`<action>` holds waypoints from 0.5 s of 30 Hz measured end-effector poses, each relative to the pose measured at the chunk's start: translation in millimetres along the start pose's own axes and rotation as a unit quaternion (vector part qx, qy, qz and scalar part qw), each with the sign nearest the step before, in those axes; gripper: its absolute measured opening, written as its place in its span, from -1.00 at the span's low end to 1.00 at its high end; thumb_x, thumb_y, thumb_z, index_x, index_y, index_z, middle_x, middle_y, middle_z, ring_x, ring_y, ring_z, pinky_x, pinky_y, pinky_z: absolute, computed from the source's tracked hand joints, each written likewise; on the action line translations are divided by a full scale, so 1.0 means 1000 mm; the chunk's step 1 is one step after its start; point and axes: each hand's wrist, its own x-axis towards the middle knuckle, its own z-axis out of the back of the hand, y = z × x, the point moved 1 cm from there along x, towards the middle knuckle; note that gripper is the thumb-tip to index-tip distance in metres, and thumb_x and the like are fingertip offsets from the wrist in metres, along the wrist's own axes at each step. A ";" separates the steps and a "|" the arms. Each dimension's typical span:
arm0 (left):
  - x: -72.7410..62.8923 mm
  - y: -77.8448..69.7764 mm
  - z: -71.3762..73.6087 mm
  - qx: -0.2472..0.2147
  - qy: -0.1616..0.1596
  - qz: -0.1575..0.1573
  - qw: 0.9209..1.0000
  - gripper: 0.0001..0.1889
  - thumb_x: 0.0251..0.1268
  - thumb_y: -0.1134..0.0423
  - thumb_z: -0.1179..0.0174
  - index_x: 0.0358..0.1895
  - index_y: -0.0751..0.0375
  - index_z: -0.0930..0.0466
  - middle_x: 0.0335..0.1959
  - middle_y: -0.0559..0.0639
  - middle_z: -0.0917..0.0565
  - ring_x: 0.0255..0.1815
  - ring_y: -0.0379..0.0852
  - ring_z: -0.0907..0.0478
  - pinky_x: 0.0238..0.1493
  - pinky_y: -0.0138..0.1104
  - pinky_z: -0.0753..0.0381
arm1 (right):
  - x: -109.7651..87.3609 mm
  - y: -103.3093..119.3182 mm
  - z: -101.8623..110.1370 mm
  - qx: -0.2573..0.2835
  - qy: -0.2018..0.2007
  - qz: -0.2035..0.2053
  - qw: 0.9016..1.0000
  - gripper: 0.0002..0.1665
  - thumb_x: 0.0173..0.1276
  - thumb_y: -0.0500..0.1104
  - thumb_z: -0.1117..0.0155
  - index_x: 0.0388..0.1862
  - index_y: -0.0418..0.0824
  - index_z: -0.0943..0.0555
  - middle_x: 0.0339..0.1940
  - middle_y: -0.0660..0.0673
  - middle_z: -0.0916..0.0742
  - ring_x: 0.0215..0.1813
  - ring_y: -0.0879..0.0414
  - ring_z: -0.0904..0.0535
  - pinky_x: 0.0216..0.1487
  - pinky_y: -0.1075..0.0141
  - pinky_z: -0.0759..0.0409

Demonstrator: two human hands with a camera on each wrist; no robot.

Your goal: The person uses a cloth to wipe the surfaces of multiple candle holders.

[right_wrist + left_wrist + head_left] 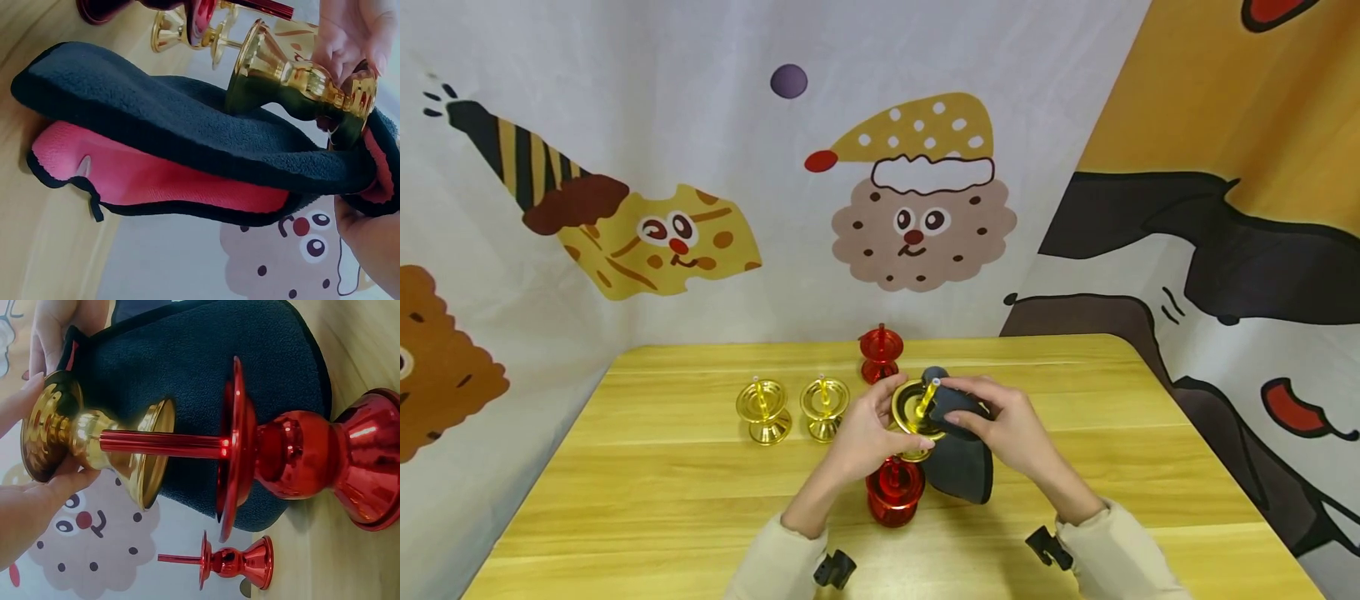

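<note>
A shiny gold candle holder (pixel 907 427) with an upright stem in its dish is raised above the table. My left hand (pixel 867 432) grips its dish between thumb and fingers. My right hand (pixel 1013 427) pinches a dark cloth (pixel 961 475) against the dish and stem. In the right wrist view, the cloth's underside (pixel 187 190) is pink, and its long flaps hang beside the gold foot. Just below the held piece, a red candle holder (pixel 895 498) stands upright, partly overlapped by it in the head view.
Two more gold candle holders, a left one (pixel 764 410) and a nearer one (pixel 824 408), stand left of my hands. Another red candle holder (pixel 880 354) is near the back edge of the wooden table (pixel 662 500). Behind hangs a cartoon-printed curtain (pixel 700 50).
</note>
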 end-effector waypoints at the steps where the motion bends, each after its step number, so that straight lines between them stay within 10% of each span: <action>1: 0.000 0.000 0.000 0.002 0.000 -0.001 1.000 -0.13 -0.13 0.43 -0.41 0.31 0.45 -0.12 0.18 0.30 -0.40 0.08 0.08 -0.46 0.02 -0.16 -0.51 | 0.000 -0.001 -0.001 -0.003 0.000 0.000 1.000 -0.53 0.04 -0.42 -0.35 0.00 -0.26 -0.60 -0.13 -0.12 -0.66 -0.11 0.07 -0.58 -0.26 0.36 -0.61; 15: -0.001 0.005 -0.003 0.048 -0.021 0.000 0.999 -0.19 -0.13 0.38 -0.43 0.27 0.35 -0.22 0.20 0.24 -0.39 0.17 0.08 -0.37 0.16 -0.13 -0.39 | 0.001 -0.006 -0.013 -0.013 0.005 -0.021 1.000 -0.58 -0.01 -0.37 -0.41 -0.08 -0.29 -0.63 -0.20 -0.11 -0.66 -0.14 0.03 -0.59 -0.22 0.33 -0.61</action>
